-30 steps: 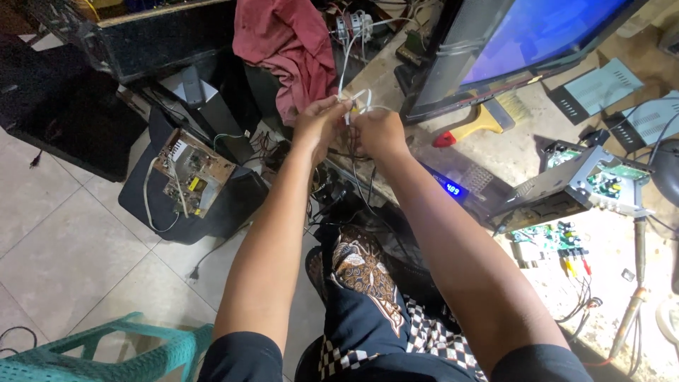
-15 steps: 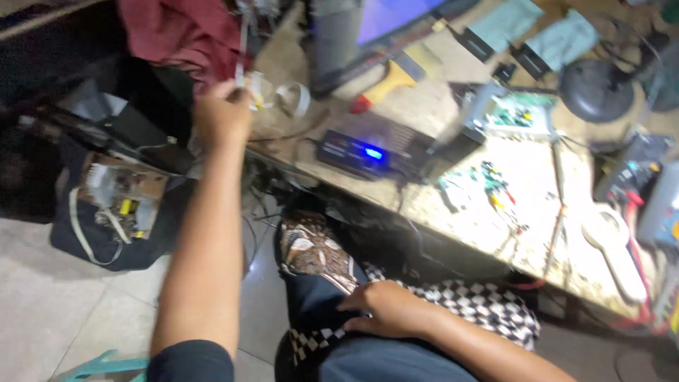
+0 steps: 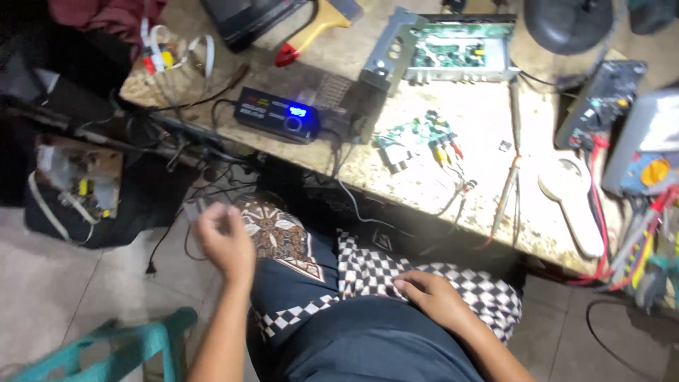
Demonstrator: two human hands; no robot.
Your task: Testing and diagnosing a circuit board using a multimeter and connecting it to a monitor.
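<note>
Your left hand (image 3: 225,240) is raised above your left knee, below the desk (image 3: 396,177) edge; motion blur hides its fingers, so grip state and any held item cannot be determined. Your right hand (image 3: 436,301) rests flat, fingers relaxed and open, on the checkered cloth (image 3: 368,272) over your lap. A black box with a blue lit display (image 3: 277,122) sits on the speckled desk, near a green circuit board (image 3: 417,138).

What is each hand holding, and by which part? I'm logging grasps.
The left hand pinches a small blurred grey thing at its fingertips; what it is, and which part is gripped, cannot be told. The right hand holds nothing, resting flat on the checkered cloth.
</note>
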